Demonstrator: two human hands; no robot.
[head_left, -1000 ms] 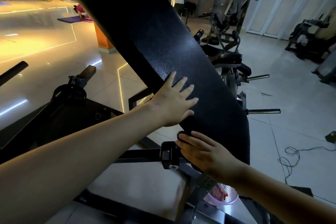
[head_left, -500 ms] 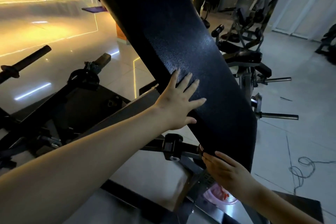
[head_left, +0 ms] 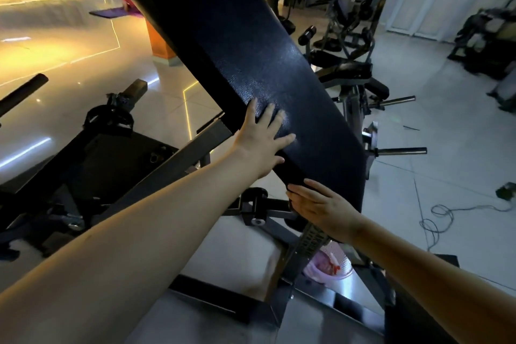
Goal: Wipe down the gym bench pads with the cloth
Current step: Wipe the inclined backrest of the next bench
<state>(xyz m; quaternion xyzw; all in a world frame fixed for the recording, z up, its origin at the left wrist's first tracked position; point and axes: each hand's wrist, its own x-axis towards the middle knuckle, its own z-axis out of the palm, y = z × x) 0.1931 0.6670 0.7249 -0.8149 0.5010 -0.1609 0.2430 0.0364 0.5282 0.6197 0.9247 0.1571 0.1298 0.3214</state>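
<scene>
Your left hand [head_left: 261, 145] lies flat, fingers spread, on the tilted black bench pad [head_left: 251, 50] near its lower end, gripping nothing. Your right hand [head_left: 321, 205] rests with straight fingers against the pad's bottom edge, just beside the metal frame [head_left: 258, 211]; it is too dark to tell whether a cloth sits under that palm. A pink tub [head_left: 329, 268] stands on the floor below.

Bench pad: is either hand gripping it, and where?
Nothing gripped. The left hand lies flat on the face of the bench pad; the right hand touches its lower end with straight fingers. No cloth discernible.
</scene>
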